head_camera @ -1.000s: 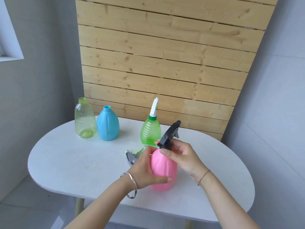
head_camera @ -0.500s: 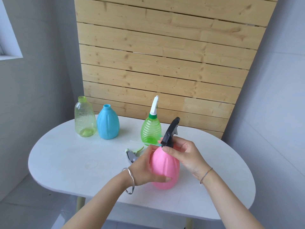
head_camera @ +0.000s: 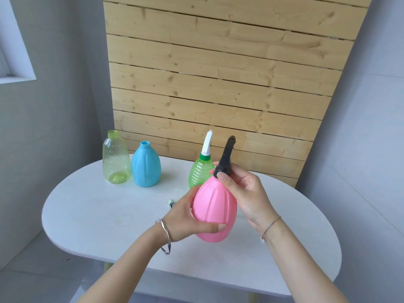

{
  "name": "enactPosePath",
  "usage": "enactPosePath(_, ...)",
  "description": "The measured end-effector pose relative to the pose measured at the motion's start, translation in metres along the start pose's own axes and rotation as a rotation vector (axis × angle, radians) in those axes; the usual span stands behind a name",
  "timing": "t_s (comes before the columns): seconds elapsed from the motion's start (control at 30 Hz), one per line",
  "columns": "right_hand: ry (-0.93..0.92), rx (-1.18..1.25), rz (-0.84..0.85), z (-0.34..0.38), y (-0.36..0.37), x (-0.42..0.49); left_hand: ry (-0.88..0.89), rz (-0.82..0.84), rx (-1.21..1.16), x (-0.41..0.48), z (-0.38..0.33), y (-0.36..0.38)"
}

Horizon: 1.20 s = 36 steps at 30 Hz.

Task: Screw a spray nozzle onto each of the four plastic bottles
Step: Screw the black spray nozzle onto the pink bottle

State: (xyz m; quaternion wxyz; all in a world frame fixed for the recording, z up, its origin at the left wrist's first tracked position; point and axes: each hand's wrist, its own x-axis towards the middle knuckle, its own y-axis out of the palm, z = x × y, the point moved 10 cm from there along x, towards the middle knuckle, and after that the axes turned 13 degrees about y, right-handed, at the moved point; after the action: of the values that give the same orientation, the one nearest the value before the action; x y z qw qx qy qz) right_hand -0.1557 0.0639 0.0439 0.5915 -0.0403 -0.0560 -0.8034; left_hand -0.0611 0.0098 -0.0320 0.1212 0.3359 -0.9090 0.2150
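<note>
My left hand (head_camera: pixel 188 217) grips the body of a pink bottle (head_camera: pixel 215 206), held tilted above the white table (head_camera: pixel 91 211). A black spray nozzle (head_camera: pixel 226 157) sits on its neck, and my right hand (head_camera: pixel 244 191) pinches the nozzle's collar. Behind it stands a green ribbed bottle (head_camera: pixel 200 173) with a white nozzle (head_camera: pixel 207 143) on top. At the back left a clear yellow-green bottle (head_camera: pixel 115 158) and a blue bottle (head_camera: pixel 146 165) stand with bare necks. A loose nozzle (head_camera: pixel 171 202) lies on the table, mostly hidden behind my left hand.
A wooden slat panel (head_camera: pixel 218 84) rises behind the table. Grey walls close in on both sides, and the table's rounded front edge (head_camera: pixel 196 278) lies under my forearms.
The pink bottle has risen off the table and come closer to me. The black nozzle has turned more upright, and my left hand now hides most of the loose nozzle.
</note>
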Motion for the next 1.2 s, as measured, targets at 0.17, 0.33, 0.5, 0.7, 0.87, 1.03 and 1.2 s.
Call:
enactPosePath(0.17, -0.015, -0.023, -0.008, 0.013, 0.027, 0.015, 0.044, -0.148, -0.040, -0.005, -0.011, -0.030)
enactPosePath(0.33, -0.068, -0.050, 0.008, 0.034, 0.066, 0.032, 0.069, -0.299, -0.015, -0.012, -0.022, -0.075)
enactPosePath(0.5, -0.078, -0.062, -0.015, 0.039, 0.096, 0.046, 0.079, -0.386, 0.039, -0.022, -0.024, -0.111)
enactPosePath(0.7, 0.005, -0.139, 0.124, 0.038, 0.126, 0.062, 0.053, -0.428, 0.136, -0.030, -0.013, -0.142)
enactPosePath(0.87, 0.207, -0.128, 0.262, 0.030, 0.138, 0.071, 0.022, -0.436, 0.132, -0.024, 0.002, -0.155)
enactPosePath(1.03, 0.320, -0.061, -0.025, 0.012, 0.120, 0.090, -0.002, -0.397, 0.139, -0.012, 0.015, -0.150)
enactPosePath(1.2, 0.337, -0.011, -0.080, 0.004, 0.111, 0.107, -0.099, -0.439, 0.152, -0.015, 0.040, -0.160)
